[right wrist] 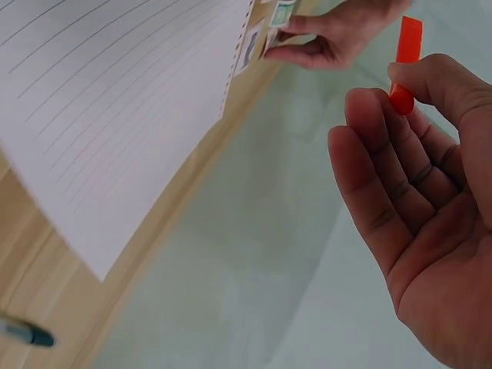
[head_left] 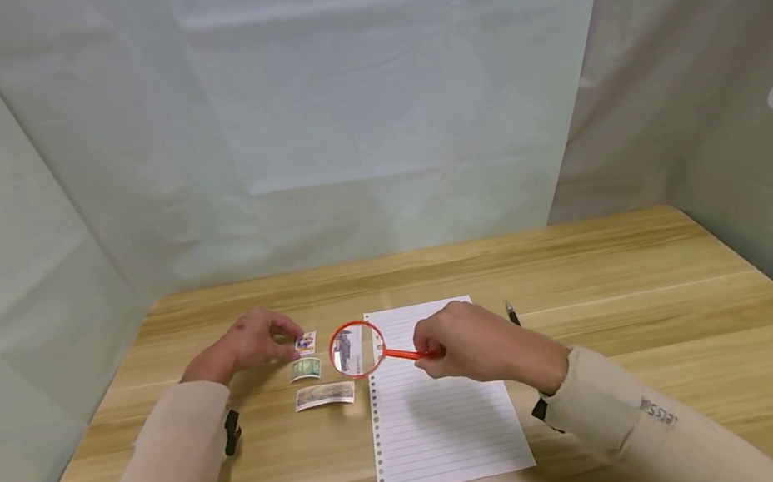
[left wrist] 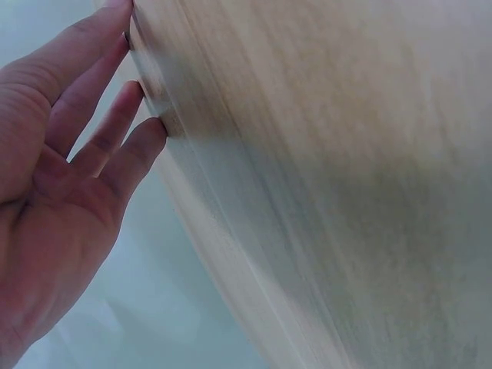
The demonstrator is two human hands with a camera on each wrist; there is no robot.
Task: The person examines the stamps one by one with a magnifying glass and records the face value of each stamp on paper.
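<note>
Three stamps lie in a column left of a lined sheet [head_left: 445,417]: a small colourful stamp [head_left: 306,342], a green stamp [head_left: 305,368] and a wider pale stamp [head_left: 324,396]. My left hand [head_left: 278,336] rests on the table with straight fingers [left wrist: 115,123], their tips at the colourful stamp. My right hand [head_left: 436,349] pinches the red handle [right wrist: 406,46] of a magnifying glass [head_left: 356,349]. Its lens hovers over the sheet's left edge, beside the stamps, and shows an enlarged picture. In the right wrist view the left hand [right wrist: 346,31] and the stamps [right wrist: 280,14] sit beyond the sheet [right wrist: 115,115].
A dark pen [head_left: 512,312] lies just right of the sheet, also low in the right wrist view as the pen [right wrist: 27,334]. The wooden table [head_left: 671,314] is enclosed by pale fabric walls behind and at both sides.
</note>
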